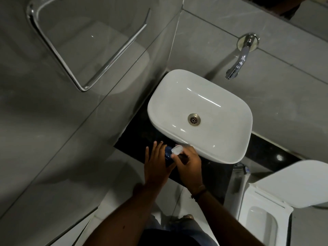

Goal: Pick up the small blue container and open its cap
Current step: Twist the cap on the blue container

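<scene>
The left hand (156, 166) has its grip wrapped around the small blue container (167, 153), fingers curled over the far side so that only a sliver of blue shows between the two hands. The right hand (189, 164) pinches the pale, translucent cap (177, 150) between thumb and fingertips at the container's top. Whether the cap is already free or still seated on the neck cannot be told; it sits tilted and touching the blue body, so it looks to be coming off or just loosened. The container seems held just above the dark tabletop (140, 132), close to the front rim of the white basin (236, 157), though whether it is truly lifted or still resting there is hidden by the hands. As a judgement, the pick-up is done or nearly so, and the opening is the step in hand: what is left is to get the cap clearly apart from the container. Farther out, a chrome tap (239, 63) projects from the wall over the basin, and a white toilet (266, 210) stands to the right.
</scene>
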